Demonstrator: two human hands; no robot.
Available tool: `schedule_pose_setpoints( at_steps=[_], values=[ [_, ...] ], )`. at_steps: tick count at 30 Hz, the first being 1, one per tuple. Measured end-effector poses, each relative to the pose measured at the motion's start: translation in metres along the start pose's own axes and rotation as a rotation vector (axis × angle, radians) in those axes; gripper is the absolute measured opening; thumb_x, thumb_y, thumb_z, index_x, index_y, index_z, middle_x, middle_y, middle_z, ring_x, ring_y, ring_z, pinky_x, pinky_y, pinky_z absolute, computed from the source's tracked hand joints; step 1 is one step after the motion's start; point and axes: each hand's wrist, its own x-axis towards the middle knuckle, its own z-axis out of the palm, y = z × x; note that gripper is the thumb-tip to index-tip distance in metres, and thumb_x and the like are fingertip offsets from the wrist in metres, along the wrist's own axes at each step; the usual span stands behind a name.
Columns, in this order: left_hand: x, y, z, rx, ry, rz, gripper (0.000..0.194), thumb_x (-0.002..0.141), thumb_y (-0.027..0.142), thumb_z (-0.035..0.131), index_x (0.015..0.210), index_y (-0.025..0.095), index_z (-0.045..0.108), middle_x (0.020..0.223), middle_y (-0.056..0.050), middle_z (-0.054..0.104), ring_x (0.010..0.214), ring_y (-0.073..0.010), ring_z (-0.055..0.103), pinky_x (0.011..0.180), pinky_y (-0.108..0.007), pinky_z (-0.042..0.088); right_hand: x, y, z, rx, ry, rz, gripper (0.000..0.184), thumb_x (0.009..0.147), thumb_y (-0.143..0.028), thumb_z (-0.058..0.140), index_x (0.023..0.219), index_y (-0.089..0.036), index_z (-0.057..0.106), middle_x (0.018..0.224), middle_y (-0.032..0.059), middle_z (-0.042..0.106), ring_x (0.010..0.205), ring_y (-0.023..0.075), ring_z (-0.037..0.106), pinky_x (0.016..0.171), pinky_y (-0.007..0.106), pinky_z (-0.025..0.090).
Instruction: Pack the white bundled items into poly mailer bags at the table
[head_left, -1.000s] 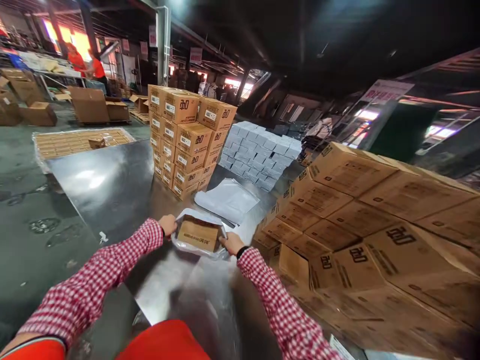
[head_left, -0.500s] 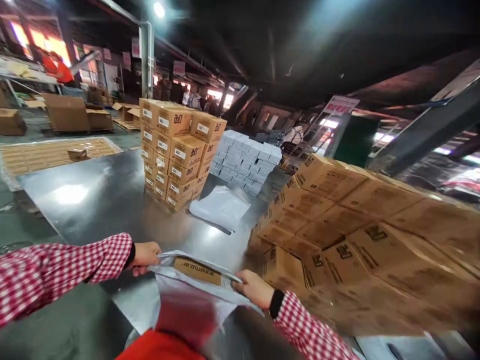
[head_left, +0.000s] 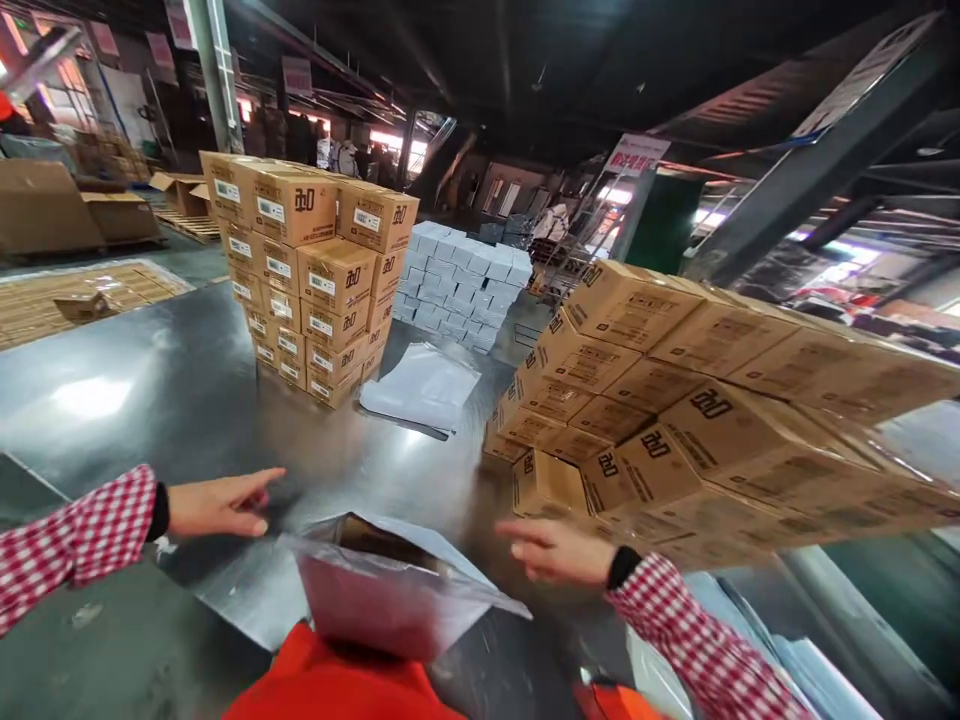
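Head view: the brown cardboard box (head_left: 373, 541) already sits inside the grey plastic mailing bag (head_left: 397, 595), which stands against the person's red apron at the near edge of the shiny metal table (head_left: 187, 390), mouth not yet sealed. The left hand (head_left: 217, 503) and right hand (head_left: 559, 551) hover released, fingers spread; 0.5 s earlier both gripped the bag's mouth.

So I'm looking at a big shiny metal table (head_left: 187, 390). Sitting on it: a stack of labelled brown cartons (head_left: 311, 275), a pile of grey mailer bags (head_left: 420, 388), white boxes (head_left: 461, 285) behind, more cartons (head_left: 675, 400) right, and a bagged box (head_left: 390, 585) nearest me.
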Motion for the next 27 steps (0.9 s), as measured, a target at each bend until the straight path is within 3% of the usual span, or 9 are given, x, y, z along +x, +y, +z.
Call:
schedule_pose_setpoints(
  at_steps=[3,6,8,11,15,19,22,25,27],
  values=[
    [-0.004,-0.023,0.010,0.120,-0.011,0.229,0.106,0.072,0.052,0.073,0.156,0.020,0.015,0.163,-0.015,0.015,0.148,-0.0353,0.019,0.118,-0.050,0.023,0.053,0.002,-0.001,-0.138,0.384,-0.276,0.067,0.094,-0.050,0.042,0.147,-0.008,0.041,0.150,0.0215,0.041,0.140,0.0307,0.038,0.117,0.051,0.030],
    [-0.002,-0.022,0.039,0.057,-0.118,0.312,0.116,0.075,0.055,0.073,0.155,0.028,-0.007,0.164,-0.011,-0.006,0.151,-0.0320,0.005,0.120,-0.054,0.012,0.105,-0.033,0.033,-0.288,0.337,-0.569,0.066,0.096,-0.047,0.044,0.150,-0.009,0.035,0.156,0.0206,0.029,0.148,0.0303,0.021,0.121,0.053,0.020],
    [0.003,-0.010,0.056,0.007,-0.081,0.353,0.114,0.074,0.059,0.073,0.155,0.031,-0.001,0.165,-0.009,-0.004,0.151,-0.0309,0.005,0.121,-0.054,0.013,0.122,-0.058,0.066,-0.419,0.216,-0.741,0.054,0.098,-0.039,0.046,0.146,-0.016,0.042,0.153,0.0152,0.038,0.147,0.0293,0.023,0.119,0.054,0.024],
    [0.010,0.011,0.069,0.006,-0.068,0.449,0.085,0.080,0.061,0.065,0.151,0.028,0.034,0.163,-0.011,0.017,0.149,-0.0310,0.019,0.121,-0.050,0.020,0.120,-0.077,0.101,-0.475,0.099,-0.893,0.043,0.101,-0.033,0.042,0.142,-0.023,0.049,0.147,0.0070,0.049,0.146,0.0231,0.028,0.121,0.049,0.020],
    [0.022,0.022,0.082,-0.071,-0.086,0.510,0.057,0.093,0.062,0.041,0.124,0.021,0.066,0.129,-0.013,0.065,0.121,-0.0285,0.059,0.106,-0.038,0.043,0.105,-0.074,0.098,-0.194,-0.012,-1.064,0.048,0.100,-0.041,0.038,0.137,-0.015,0.054,0.139,0.0146,0.056,0.139,0.0242,0.041,0.117,0.044,0.030],
    [0.034,0.009,0.099,-0.152,0.120,0.252,0.045,0.092,0.055,0.048,0.092,0.018,0.074,0.094,-0.006,0.074,0.093,-0.0236,0.064,0.089,-0.031,0.047,0.091,-0.037,0.070,0.401,-0.244,-0.819,0.053,0.094,-0.057,0.047,0.125,-0.019,0.065,0.121,0.0127,0.067,0.114,0.0252,0.062,0.100,0.039,0.047],
    [0.041,0.000,0.109,-0.315,0.200,0.174,0.045,0.090,0.054,0.051,0.075,0.016,0.068,0.077,-0.002,0.067,0.077,-0.0179,0.057,0.074,-0.026,0.044,0.075,0.009,0.067,0.936,-0.262,-0.572,0.084,0.077,-0.082,0.049,0.131,-0.018,0.060,0.128,0.0169,0.062,0.117,0.0293,0.060,0.103,0.046,0.043],
    [0.044,0.001,0.112,-0.483,0.186,0.152,0.044,0.090,0.054,0.053,0.071,0.015,0.063,0.068,0.000,0.060,0.068,-0.0142,0.051,0.065,-0.024,0.039,0.063,0.036,0.086,1.044,-0.116,-0.551,0.114,0.043,-0.079,0.079,0.135,-0.017,0.055,0.130,0.0180,0.059,0.122,0.0334,0.055,0.106,0.046,0.039],
    [0.045,0.001,0.112,-0.561,0.165,0.128,0.045,0.088,0.056,0.054,0.075,0.014,0.064,0.070,-0.001,0.061,0.070,-0.0152,0.052,0.067,-0.025,0.040,0.062,0.035,0.102,0.928,0.189,-0.405,0.087,0.050,-0.065,0.085,0.118,-0.017,0.064,0.110,0.0130,0.067,0.106,0.0294,0.061,0.098,0.041,0.044]
  ],
)
